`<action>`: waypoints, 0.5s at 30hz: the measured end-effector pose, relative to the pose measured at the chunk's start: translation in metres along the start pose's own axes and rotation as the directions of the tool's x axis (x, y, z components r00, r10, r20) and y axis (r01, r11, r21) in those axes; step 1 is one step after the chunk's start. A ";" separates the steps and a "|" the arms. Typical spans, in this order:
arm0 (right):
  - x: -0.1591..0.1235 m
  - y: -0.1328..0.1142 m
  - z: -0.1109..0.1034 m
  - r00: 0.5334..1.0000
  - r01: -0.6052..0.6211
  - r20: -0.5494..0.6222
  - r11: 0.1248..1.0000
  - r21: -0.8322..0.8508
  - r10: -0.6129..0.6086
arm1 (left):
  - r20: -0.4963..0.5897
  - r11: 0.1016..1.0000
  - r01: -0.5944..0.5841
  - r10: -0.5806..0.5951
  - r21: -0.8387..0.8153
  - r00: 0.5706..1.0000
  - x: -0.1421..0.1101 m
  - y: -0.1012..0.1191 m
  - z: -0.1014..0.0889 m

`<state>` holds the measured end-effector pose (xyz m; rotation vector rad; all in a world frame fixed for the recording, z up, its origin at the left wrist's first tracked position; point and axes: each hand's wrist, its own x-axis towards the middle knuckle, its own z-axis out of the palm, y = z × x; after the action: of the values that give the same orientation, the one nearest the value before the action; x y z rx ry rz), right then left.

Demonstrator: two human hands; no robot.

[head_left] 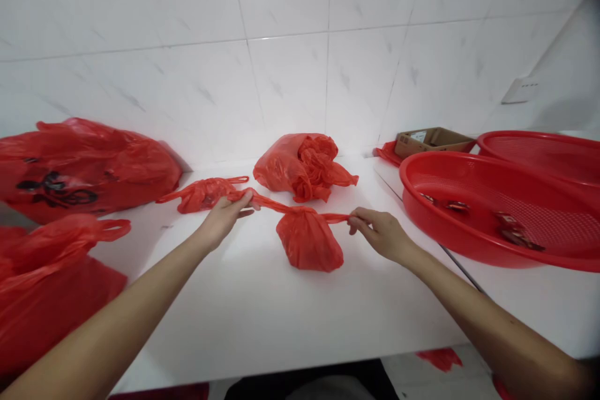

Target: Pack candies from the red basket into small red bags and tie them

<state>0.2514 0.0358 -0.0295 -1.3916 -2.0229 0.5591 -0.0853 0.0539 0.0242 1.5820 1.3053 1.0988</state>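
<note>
A small filled red plastic bag is in the middle of the white table, its neck gathered and its two handles stretched out sideways. My left hand is closed on the left handle, pinching it between thumb and fingers. On the other side, my right hand pinches the end of the right handle. Just behind my left hand lies another small red bag with a loop handle. Behind the held bag sits a larger crumpled red bag. What the held bag contains is hidden.
Two red plastic baskets stand at the right, the nearer with several small packets inside. An open cardboard box is behind them. Large red bags fill the left side. A tiled wall closes off the back.
</note>
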 end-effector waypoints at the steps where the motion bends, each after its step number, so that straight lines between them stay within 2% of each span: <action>1: 0.003 -0.005 0.005 0.998 -0.038 -0.042 0.995 0.096 0.042 | -0.028 0.999 -0.003 0.001 -0.048 1.000 0.003 -0.001 0.010; 4: 0.011 -0.023 0.028 0.988 -0.097 -0.093 0.958 0.269 0.126 | -0.035 0.992 -0.113 0.115 0.063 0.993 0.013 -0.004 0.045; 6: 0.014 -0.032 0.045 0.988 -0.118 -0.075 0.969 0.219 0.137 | -0.022 0.962 -0.186 0.194 0.200 0.981 0.018 -0.010 0.067; 9: 0.016 -0.036 0.064 0.991 -0.122 -0.033 0.986 0.112 0.127 | 0.012 0.922 -0.208 0.216 0.326 0.976 0.025 -0.022 0.093; 12: 0.017 -0.024 0.070 0.994 -0.098 -0.041 0.987 0.128 0.104 | 0.079 0.871 -0.221 0.208 0.439 0.975 0.028 -0.034 0.104; 15: 0.022 -0.003 0.068 0.994 -0.088 -0.047 0.980 0.179 0.098 | 0.119 0.820 -0.213 0.177 0.531 0.977 0.032 -0.042 0.102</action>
<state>0.1970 0.0548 -0.0711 -1.3842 -1.8240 0.7148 0.0015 0.0873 -0.0426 2.1927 1.5220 0.8181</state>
